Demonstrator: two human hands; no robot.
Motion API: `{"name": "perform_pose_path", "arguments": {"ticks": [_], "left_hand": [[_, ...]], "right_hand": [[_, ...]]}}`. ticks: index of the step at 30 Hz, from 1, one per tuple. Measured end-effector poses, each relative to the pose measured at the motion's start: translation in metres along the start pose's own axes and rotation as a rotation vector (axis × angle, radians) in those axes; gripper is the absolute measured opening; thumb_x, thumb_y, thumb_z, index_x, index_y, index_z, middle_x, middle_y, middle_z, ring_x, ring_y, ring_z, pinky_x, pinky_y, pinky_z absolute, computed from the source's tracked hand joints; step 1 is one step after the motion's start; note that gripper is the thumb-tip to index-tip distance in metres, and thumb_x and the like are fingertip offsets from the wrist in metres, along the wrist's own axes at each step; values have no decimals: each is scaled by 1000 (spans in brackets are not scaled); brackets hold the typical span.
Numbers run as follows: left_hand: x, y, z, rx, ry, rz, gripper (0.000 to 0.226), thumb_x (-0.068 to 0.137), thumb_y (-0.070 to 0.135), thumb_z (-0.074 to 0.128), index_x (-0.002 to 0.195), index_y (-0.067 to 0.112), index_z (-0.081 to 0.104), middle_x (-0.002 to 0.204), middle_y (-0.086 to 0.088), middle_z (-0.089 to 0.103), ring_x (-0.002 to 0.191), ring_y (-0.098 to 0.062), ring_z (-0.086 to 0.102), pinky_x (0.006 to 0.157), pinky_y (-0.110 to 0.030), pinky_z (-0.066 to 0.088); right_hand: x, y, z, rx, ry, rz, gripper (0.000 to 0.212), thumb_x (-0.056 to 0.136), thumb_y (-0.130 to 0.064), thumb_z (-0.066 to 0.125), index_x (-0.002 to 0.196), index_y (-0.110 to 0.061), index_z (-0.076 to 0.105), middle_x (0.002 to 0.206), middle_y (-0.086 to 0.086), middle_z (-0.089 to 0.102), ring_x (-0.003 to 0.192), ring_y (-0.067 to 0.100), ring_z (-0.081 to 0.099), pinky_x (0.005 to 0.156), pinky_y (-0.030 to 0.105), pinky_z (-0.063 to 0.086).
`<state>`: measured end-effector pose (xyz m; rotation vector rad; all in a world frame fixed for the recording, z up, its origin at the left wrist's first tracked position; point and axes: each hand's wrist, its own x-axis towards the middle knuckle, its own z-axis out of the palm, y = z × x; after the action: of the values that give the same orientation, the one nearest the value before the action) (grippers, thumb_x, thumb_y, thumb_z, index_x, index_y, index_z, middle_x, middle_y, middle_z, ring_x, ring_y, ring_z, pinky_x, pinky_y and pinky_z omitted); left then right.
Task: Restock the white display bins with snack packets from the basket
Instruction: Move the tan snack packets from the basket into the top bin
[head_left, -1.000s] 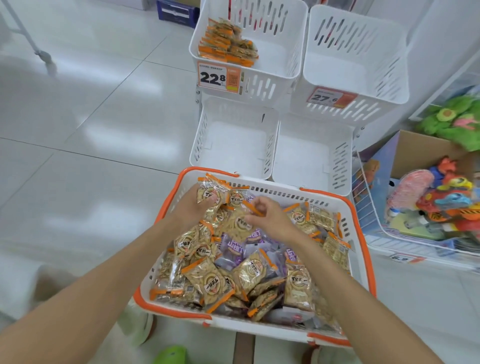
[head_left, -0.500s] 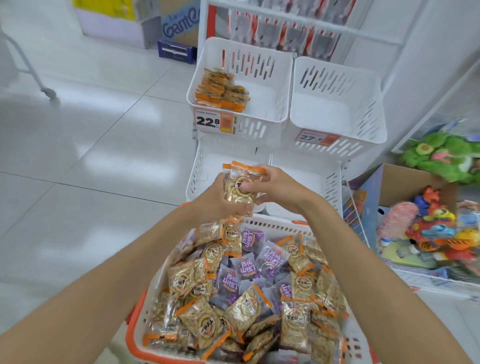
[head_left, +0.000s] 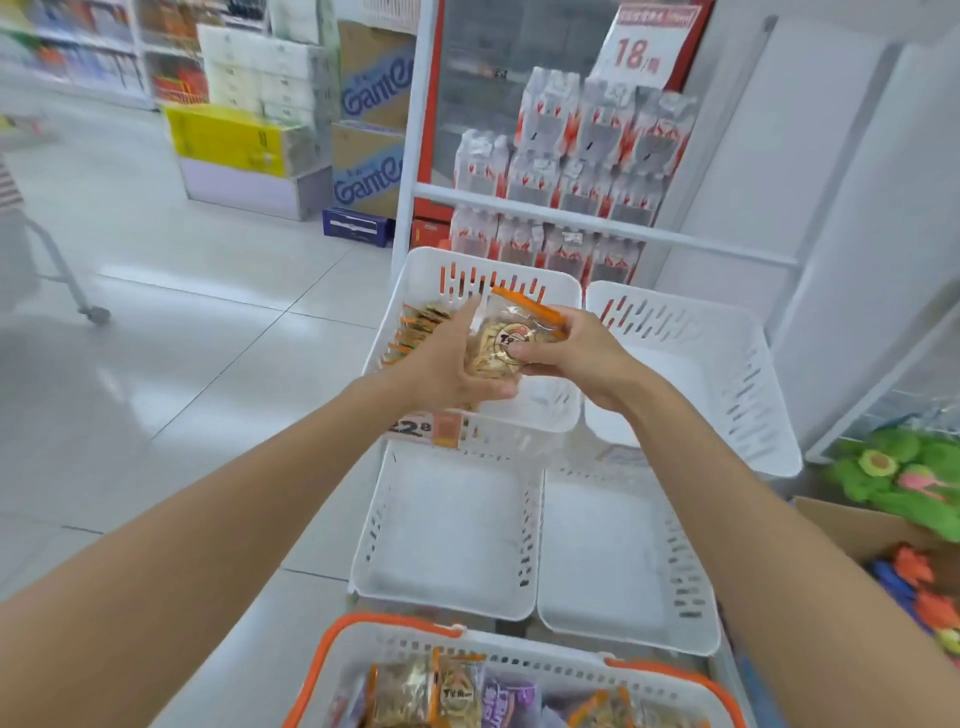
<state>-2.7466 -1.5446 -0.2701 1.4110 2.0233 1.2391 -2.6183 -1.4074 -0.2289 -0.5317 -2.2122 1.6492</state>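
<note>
Both hands hold a small stack of orange-edged snack packets (head_left: 506, 338) over the upper left white bin (head_left: 540, 410). My left hand (head_left: 441, 364) cups the stack from the left and below. My right hand (head_left: 566, 353) pinches it from the right, thumb on the front. Several matching packets (head_left: 413, 327) lie stacked at that bin's left wall. The orange-rimmed basket (head_left: 389, 623) at the bottom edge holds more orange and purple packets (head_left: 452, 696).
The upper right bin (head_left: 727, 374) and two lower bins (head_left: 452, 525), (head_left: 613, 545) hold nothing. A price tag (head_left: 426, 428) hangs on the upper left bin. Behind stands a rack of bottle packs (head_left: 571, 171). Toys in a cardboard box (head_left: 883, 525) sit right; cartons (head_left: 249, 156) far left.
Both hands lifted packets out of the basket and carried them up and forward over the upper left bin. The view tilted up, leaving the basket at the bottom edge.
</note>
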Motion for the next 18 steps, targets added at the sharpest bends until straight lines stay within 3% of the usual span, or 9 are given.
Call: {"name": "perform_pose_path", "arguments": {"ticks": [2,4,7,10,13,15,18], "left_hand": [[27,-22,-18,379,123,-11,109,71,51,82,154,25,16,150,-4,41,137,-24,40,113,-39,36],[45,-51,-36,686,232,-72,107,71,66,72,155,26,18,158,-6,29,145,-28,24,118,-44,23],[60,-89,-46,825,172,-187,106,73,76,61,155,32,10,164,-8,7,151,-30,3,121,-53,12],[68,-103,-41,917,154,-163,101,73,80,55,153,35,12,164,-7,3,151,-32,0,119,-57,17],[68,-102,-40,943,190,-139,93,77,79,49,153,34,21,163,-4,16,150,-32,6,116,-51,29],[66,-99,-37,942,197,-145,89,79,78,48,152,32,27,161,-1,24,149,-29,9,112,-48,33],[64,-98,-36,960,219,-141,88,79,79,47,149,29,33,157,1,31,147,-28,15,109,-45,38]], "right_hand": [[37,14,-9,-80,169,-97,38,78,-2,80,112,-9,65,103,7,71,90,19,70,77,33,59],[75,30,-14,-236,321,-181,34,79,-7,80,108,-12,63,102,-1,66,93,16,64,83,30,53],[123,58,-4,-439,422,-257,29,81,-9,77,104,-17,62,105,-2,55,101,18,55,85,23,41],[154,85,16,-589,235,-243,34,81,-15,78,112,-13,64,116,2,54,114,21,51,86,20,38],[166,93,20,-442,-22,-96,51,81,-33,79,126,-16,60,121,-8,52,107,6,51,74,8,36],[171,98,19,-392,-24,-106,52,85,-40,74,130,-19,59,128,-7,53,113,6,51,85,14,38],[175,101,28,-507,-34,-139,56,89,-42,70,138,-22,53,141,-1,45,129,15,44,99,24,34]]}}
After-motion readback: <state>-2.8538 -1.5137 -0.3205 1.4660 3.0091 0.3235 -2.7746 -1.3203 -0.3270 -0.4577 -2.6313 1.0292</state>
